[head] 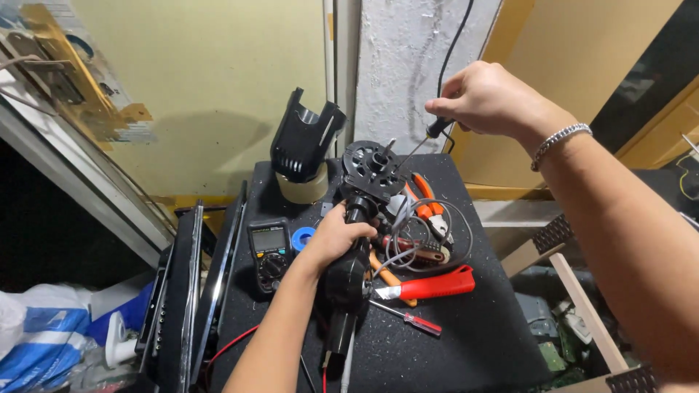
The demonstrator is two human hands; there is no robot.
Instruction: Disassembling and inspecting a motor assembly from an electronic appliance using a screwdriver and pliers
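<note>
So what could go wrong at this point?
1. The screwdriver in the right hand meets the black motor assembly at a slant, so its tip could slip.
2. The left hand alone steadies the assembly, which could twist.
3. Grey cable loops over the pliers and may snag.

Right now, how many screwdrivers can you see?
2: one screwdriver in the right hand, its tip at the black motor; a small red-handled one lying on the table. Others may be hidden.

Below the right hand's fingers (466, 94), room is tight: the round black motor housing (373, 169) stands there, with orange-handled pliers (426, 200) and grey looped cable (429, 236) beyond. Past the left hand's fingers (357, 231), a red-handled utility knife (433, 285) blocks (bare black tabletop (473, 342) lies nearer).
</note>
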